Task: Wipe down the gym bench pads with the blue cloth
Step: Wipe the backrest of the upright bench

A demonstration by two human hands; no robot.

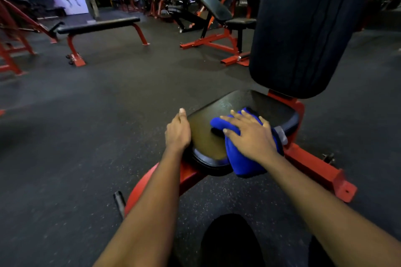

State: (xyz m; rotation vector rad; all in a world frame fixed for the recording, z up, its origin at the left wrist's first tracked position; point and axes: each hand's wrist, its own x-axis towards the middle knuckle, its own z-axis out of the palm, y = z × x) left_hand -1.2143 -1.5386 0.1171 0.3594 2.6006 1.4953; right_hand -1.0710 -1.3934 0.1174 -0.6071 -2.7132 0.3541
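The soft blue cloth [240,156] lay on the bench's black padded seat [206,136], toward 4 o'clock. Its long axis ran from 12 to 6, the near end drooping over the edge. The right hand [251,134] pressed it flat, fingers spread. The left hand [178,134] rested at 9 o'clock, its fingers hidden, so I could not tell its grip. Even pressure and overlapping strokes toward 12 seemed best.

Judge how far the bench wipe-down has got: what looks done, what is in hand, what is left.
Done: nothing certain; no wiped patch stands out. In hand: the right hand presses the blue cloth on the seat pad; the left hand rests at its left edge. Left: probably the rest of the seat and the upright back pad, which no hand touches.
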